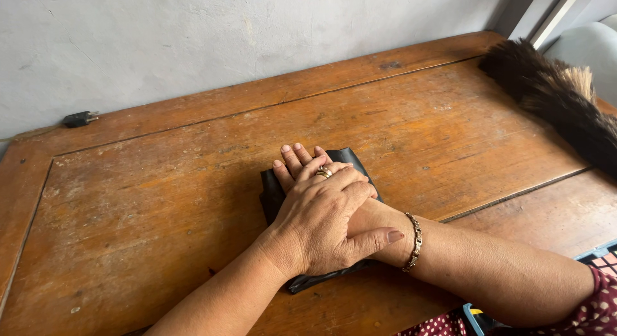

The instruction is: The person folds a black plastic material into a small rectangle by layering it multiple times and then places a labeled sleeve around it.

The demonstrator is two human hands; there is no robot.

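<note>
Tabletop (160,201) of worn brown wood carries a folded black cloth (350,161), perhaps a plastic bag since so little of it shows, lying near the middle. Left hand (321,223) lies flat over right hand (302,164), both spread and grasping nothing, pressing the fold down. Pressing seems to go best with palms level and weight even, so the edges stay stacked; a feather duster (553,98) rests well apart at the far right corner.
</note>
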